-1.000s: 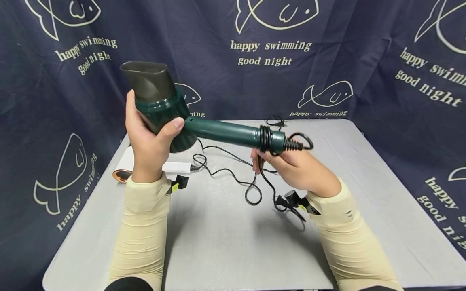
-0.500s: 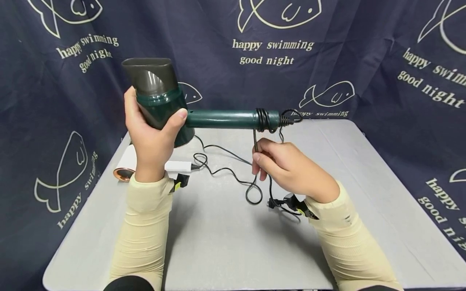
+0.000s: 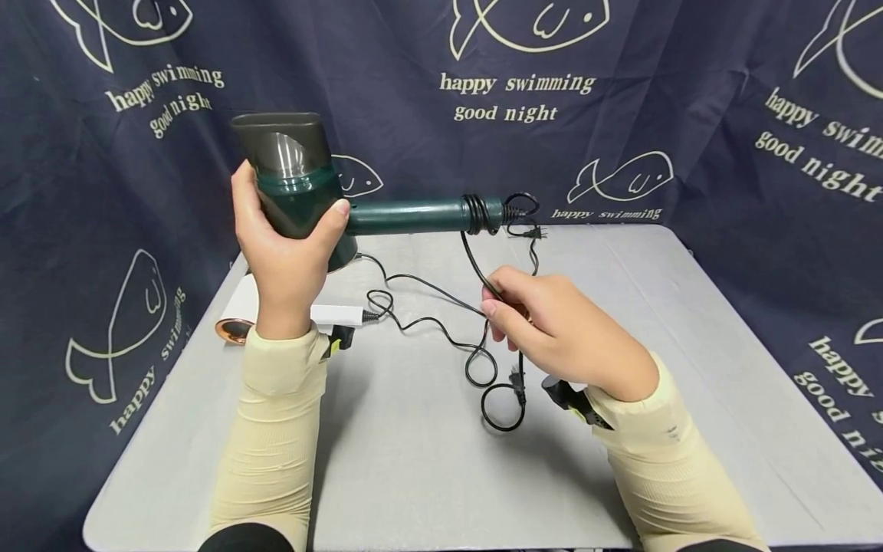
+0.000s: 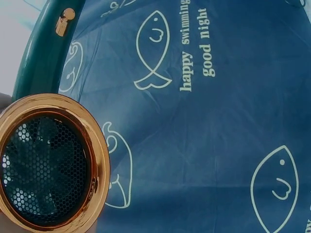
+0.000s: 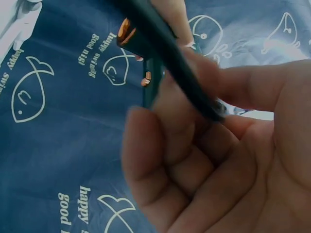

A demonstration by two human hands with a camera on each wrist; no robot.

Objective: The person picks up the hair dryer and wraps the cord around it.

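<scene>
My left hand grips the barrel of a dark green hair dryer above the table, its grey nozzle upward and its handle pointing right. In the left wrist view, the dryer's copper-rimmed mesh intake shows. Several turns of black cord circle the handle near its end. Lower right, my right hand pinches a stretch of this cord running down from the handle. The right wrist view has the blurred cord crossing curled fingers. A plug and a cord loop hang below the right hand.
A white hair dryer with a copper ring lies on the grey table, partly hidden by the left wrist. Its black cord winds across the middle. Another plug lies near the back edge. A dark blue printed curtain surrounds the table.
The right hand has come away from below the handle, drawing the cord down and right. The dryer's handle end has risen and shifted left. The hanging plug has swung left.
</scene>
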